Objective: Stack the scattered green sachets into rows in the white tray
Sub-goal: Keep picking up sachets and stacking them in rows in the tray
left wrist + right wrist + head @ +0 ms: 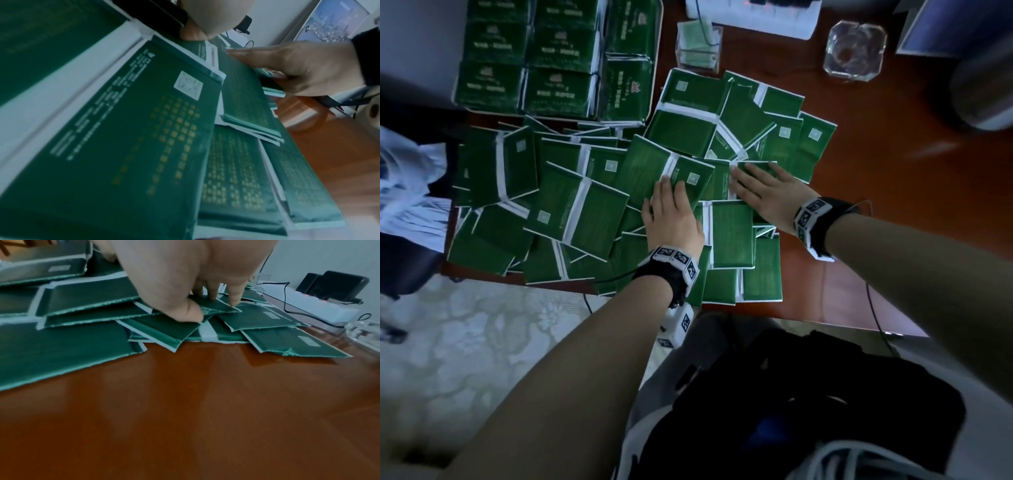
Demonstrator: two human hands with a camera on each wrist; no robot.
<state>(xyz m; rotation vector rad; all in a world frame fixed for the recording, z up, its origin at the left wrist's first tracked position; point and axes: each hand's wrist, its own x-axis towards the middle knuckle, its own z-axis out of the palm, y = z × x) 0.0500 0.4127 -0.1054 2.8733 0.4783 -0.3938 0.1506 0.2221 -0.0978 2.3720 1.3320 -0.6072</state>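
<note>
Green sachets (585, 212) with white edges lie scattered in an overlapping heap across the brown table (893, 178). The white tray (656, 78) at the back left holds rows of stacked sachets. My left hand (669, 186) rests flat on a sachet with a white code square (690, 173) in the middle of the heap. My right hand (753, 174) lies beside it with fingers spread and straight on another sachet (218, 307). In the right wrist view its fingers (234, 298) press down on that sachet and the thumb touches its near corner. Neither hand holds anything lifted.
A clear box of green cards (698, 48), a glass ashtray (854, 49) and a white power strip (753, 17) with cables stand at the back. A grey cylinder (983, 96) is at the far right. Some sachets overhang the table's near edge (825, 318).
</note>
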